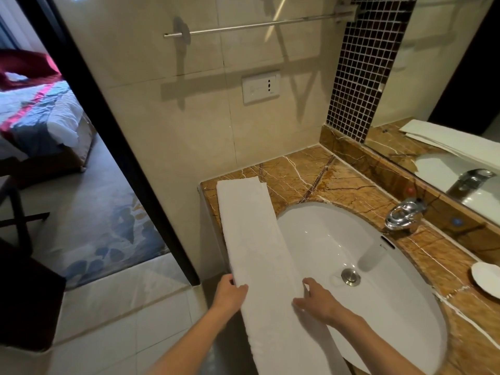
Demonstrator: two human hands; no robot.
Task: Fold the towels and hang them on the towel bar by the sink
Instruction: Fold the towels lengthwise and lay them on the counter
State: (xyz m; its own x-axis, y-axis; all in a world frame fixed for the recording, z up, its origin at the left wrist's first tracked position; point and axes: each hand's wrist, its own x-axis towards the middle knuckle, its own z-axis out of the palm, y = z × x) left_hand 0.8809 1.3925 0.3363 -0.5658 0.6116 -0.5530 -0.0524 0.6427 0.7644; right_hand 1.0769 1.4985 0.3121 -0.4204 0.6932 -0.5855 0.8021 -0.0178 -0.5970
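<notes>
Small bathroom here: brown marble counter point(338, 185) with a white sink point(324, 239) sunk into it, tiled wall right behind. The towel point(251, 234) is folded into a long narrow strip along the counter's left edge. Its right side hangs a bit over the sink rim and its near end runs off toward me. My left grip point(230, 292) has the left edge pinched, thumb on top, fingers tucked under. My right grip point(316, 299) is on the right edge and looks to be pinching it too, though the fingers partly hide the hold.

My take on doing this bit well: lift both edges together and level so the layers don't slide apart, and keep the long edges parallel. A layer is peeking out at the far end, so I'd square that first.

Room-wise, the bar point(270, 23) is up on the wall beyond the counter's far end. It's bare, with only an outlet point(261, 86) on the wall below it. Left of the towel the counter just stops, then comes the dark door frame point(116, 136), so no swinging that way. To the right are the open sink and the faucet point(404, 216), well apart from the towel. I reckon the biggest risk is a corner dipping into the sink.
</notes>
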